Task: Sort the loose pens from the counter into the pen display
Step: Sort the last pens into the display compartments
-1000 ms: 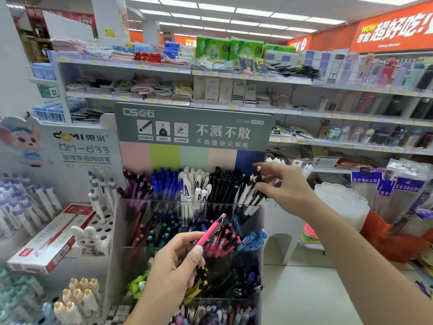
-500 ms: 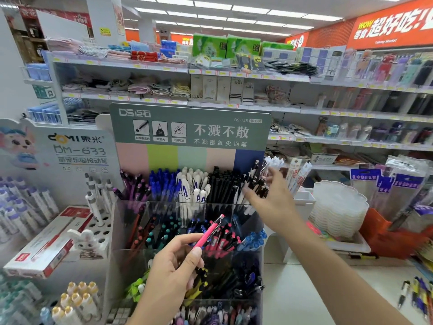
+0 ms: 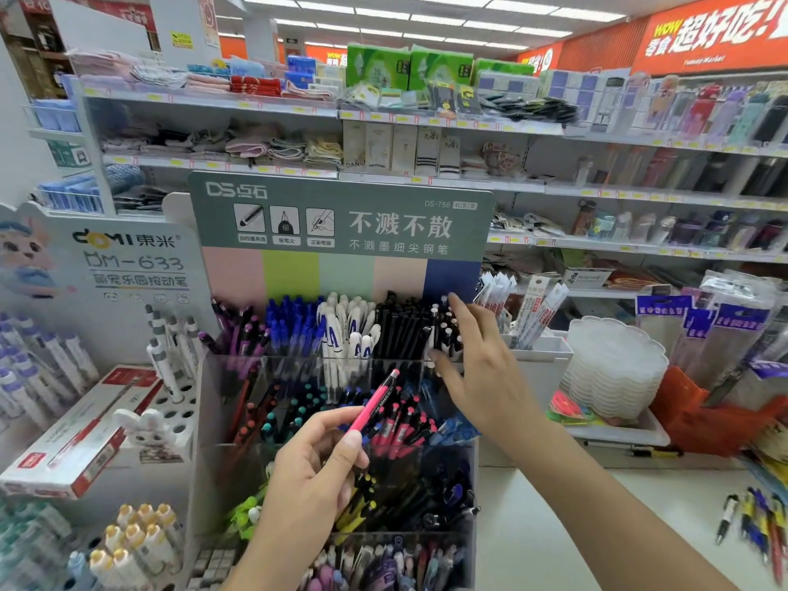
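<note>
Left hand (image 3: 307, 475) pinches a pink pen (image 3: 375, 400), its long axis angled up and right, tip over the display's (image 3: 221, 420) middle row. Right hand (image 3: 477, 368), open, touches the back-row pens. Loose pens (image 3: 759, 526) lie far right.

The right hand (image 3: 482, 368) has dropped from the display's (image 3: 341, 368) top-right pens toward its middle tier.

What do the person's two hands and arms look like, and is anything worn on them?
Both the left hand and the right hand are bare: no gloves, rings, watch or bracelet show. The forearms are bare too, with no sleeve in view as far as the picture's lower edge. The nails are short and unpainted.
</note>
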